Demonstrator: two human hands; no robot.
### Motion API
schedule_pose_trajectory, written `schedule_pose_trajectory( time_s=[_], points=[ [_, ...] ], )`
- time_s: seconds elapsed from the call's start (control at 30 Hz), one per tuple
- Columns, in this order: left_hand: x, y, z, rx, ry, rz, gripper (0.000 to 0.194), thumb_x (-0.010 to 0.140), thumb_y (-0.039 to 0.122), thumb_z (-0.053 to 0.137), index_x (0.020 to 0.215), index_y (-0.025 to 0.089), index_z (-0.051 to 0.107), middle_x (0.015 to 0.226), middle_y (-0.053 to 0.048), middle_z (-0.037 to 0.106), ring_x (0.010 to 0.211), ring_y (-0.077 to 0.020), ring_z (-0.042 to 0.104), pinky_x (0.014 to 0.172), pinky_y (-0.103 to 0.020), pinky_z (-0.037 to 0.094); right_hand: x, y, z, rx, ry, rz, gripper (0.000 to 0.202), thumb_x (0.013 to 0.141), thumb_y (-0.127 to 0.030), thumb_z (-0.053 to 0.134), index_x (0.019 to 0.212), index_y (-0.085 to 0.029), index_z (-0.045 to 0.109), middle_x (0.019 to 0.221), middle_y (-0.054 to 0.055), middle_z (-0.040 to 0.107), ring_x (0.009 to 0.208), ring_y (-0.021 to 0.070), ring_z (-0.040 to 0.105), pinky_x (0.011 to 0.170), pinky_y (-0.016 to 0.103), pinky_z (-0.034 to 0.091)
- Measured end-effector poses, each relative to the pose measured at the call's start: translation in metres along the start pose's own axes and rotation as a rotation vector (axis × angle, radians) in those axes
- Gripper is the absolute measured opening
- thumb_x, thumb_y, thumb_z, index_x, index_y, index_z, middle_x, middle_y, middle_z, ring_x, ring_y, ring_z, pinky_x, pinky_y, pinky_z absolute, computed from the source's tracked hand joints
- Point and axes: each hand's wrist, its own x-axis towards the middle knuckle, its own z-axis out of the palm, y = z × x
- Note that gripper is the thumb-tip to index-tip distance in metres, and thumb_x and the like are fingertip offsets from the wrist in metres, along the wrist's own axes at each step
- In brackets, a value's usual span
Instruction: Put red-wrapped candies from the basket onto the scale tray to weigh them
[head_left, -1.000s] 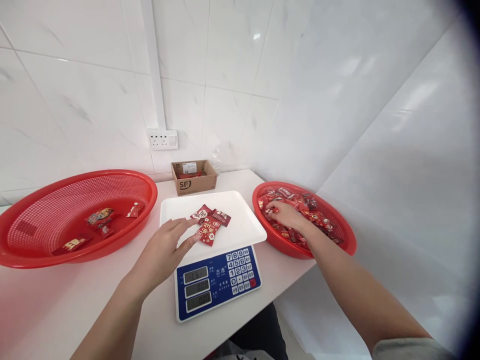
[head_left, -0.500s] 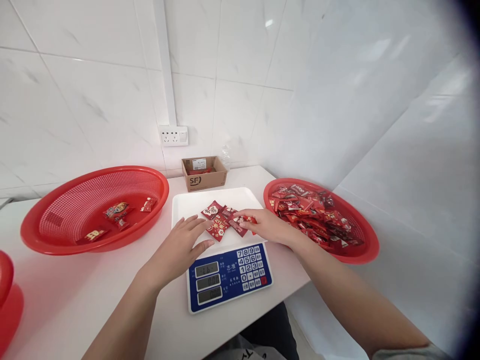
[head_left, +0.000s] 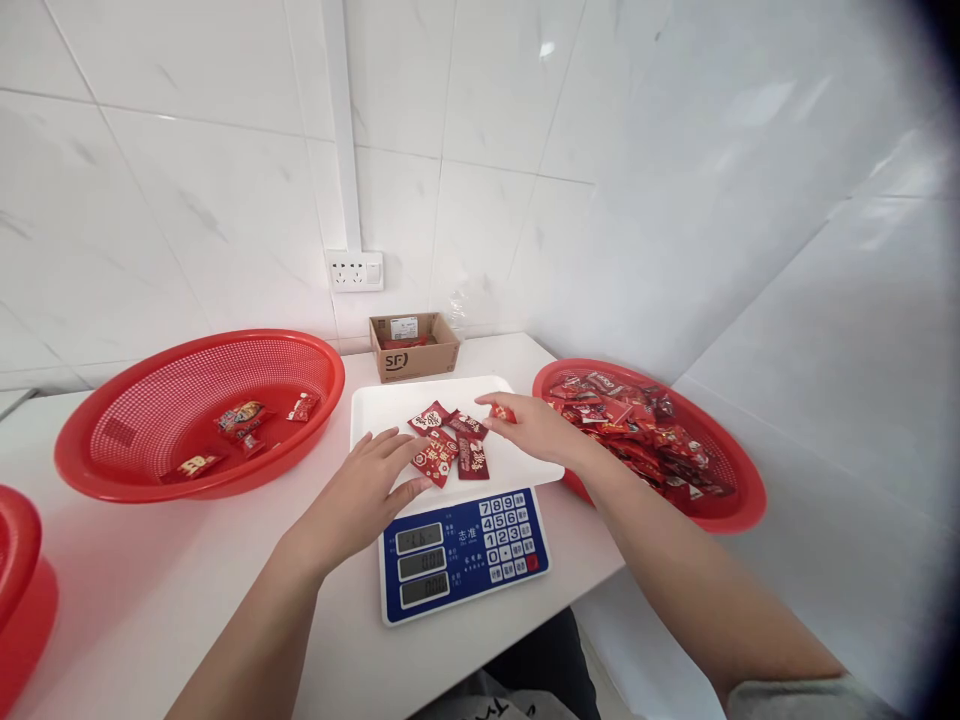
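Several red printed packets (head_left: pixel 435 456) lie on the white tray (head_left: pixel 375 396) of a scale with a blue panel (head_left: pixel 465 550). My left hand (head_left: pixel 371 480) rests over the tray's left front edge, its fingers spread and the fingertips at the nearest packet. On the tray's right side my right hand (head_left: pixel 529 425) has its thumb and fingers around a small red packet (head_left: pixel 501 412), partly hidden by the fingers. A dark red packet (head_left: pixel 472 458) lies flat just left of that hand.
A red basket (head_left: pixel 97 470) with a few packets stands at the left, another red basket (head_left: pixel 739 515) heaped with packets at the right. Behind the tray is an open cardboard box (head_left: pixel 420 362). Part of a third red basket (head_left: pixel 19 560) shows at the far left.
My right hand has moved slightly up and away from the dark red packet, which now lies flat and turned upright beside the others. The view has shifted slightly; my left hand is nearly still.
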Motion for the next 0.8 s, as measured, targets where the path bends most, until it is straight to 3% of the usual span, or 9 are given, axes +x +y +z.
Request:
schedule_pose_trajectory(
  time_s=[0.27,0.37,0.5,0.63,0.7,0.8],
  points=[
    [-0.002,-0.004,0.003,-0.018,0.019,0.014,0.044,0.093,0.045,0.038,0.132,0.026,0.045,0.135,-0.006,0.051,0.131,-0.0265,0.037,0.108,-0.05,0.027,0.026,0.001,0.017,-0.04,0.004,-0.128,0.052,0.083,-0.013,0.05,0.134,-0.025,0.045,0.138,0.006,0.047,0.125,0.0206,0.045,0.105,0.039,0.035],
    [-0.002,-0.004,0.001,-0.007,0.013,-0.004,0.043,0.093,0.045,0.038,0.131,0.027,0.045,0.135,-0.005,0.05,0.132,-0.0262,0.036,0.108,-0.05,0.028,0.021,-0.001,0.023,-0.039,0.004,-0.177,0.049,0.086,-0.018,0.048,0.134,-0.024,0.044,0.14,0.007,0.045,0.128,0.0205,0.04,0.107,0.04,0.032],
    [-0.002,-0.003,-0.001,-0.002,0.004,-0.02,0.043,0.093,0.045,0.039,0.131,0.027,0.045,0.136,-0.004,0.05,0.132,-0.0263,0.035,0.108,-0.049,0.028,0.015,-0.002,0.031,-0.037,-0.072,-0.228,0.044,0.085,-0.026,0.053,0.129,-0.02,0.051,0.132,0.01,0.051,0.122,0.0228,0.047,0.103,0.04,0.037],
    [-0.001,-0.001,-0.003,-0.01,-0.004,-0.027,0.043,0.093,0.045,0.039,0.131,0.028,0.045,0.136,-0.004,0.05,0.131,-0.0265,0.036,0.107,-0.05,0.029,0.015,-0.002,0.04,-0.033,-0.109,-0.251,0.047,0.083,-0.033,0.058,0.128,-0.018,0.052,0.137,0.013,0.047,0.126,0.0268,0.043,0.103,0.043,0.037],
    [-0.002,-0.002,-0.004,-0.016,0.006,-0.03,0.042,0.093,0.043,0.04,0.131,0.028,0.046,0.135,-0.004,0.05,0.131,-0.0262,0.037,0.107,-0.05,0.03,0.012,-0.005,0.039,-0.024,-0.061,-0.27,0.042,0.084,-0.033,0.058,0.125,-0.022,0.055,0.133,0.011,0.05,0.123,0.0263,0.045,0.102,0.044,0.038],
    [-0.003,-0.004,-0.004,-0.018,0.04,-0.034,0.041,0.092,0.042,0.042,0.131,0.028,0.045,0.135,-0.004,0.051,0.131,-0.0258,0.037,0.107,-0.049,0.03,-0.002,-0.009,0.029,0.015,0.114,-0.323,0.029,0.089,-0.033,0.053,0.117,-0.029,0.058,0.125,0.006,0.056,0.113,0.0222,0.053,0.095,0.041,0.044]
  ],
)
